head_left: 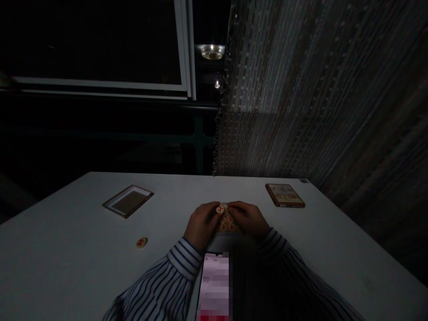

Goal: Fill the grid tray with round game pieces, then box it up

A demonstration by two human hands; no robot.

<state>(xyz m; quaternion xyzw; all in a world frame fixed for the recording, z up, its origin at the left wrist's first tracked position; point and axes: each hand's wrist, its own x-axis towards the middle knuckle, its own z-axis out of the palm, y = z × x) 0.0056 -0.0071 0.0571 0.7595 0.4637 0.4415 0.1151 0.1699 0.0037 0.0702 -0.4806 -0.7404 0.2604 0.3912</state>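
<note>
Currently, I note left hand [201, 224] grasping a xiangqi piece [220, 209]; right hand [250, 218], grip undeterminable; a slack pinch could drop it.

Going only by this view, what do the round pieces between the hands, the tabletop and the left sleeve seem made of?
Round pieces: perhaps wood or plastic, pale with red markings; dim light leaves finish unclear.
Tabletop: possibly laminate, smooth, evenly pale.
Left sleeve: cloth, likely cotton, matte, with soft folds.

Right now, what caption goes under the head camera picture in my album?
Left hand and right hand around red-marked xiangqi pieces at a white table, with one lone piece apart.
</note>
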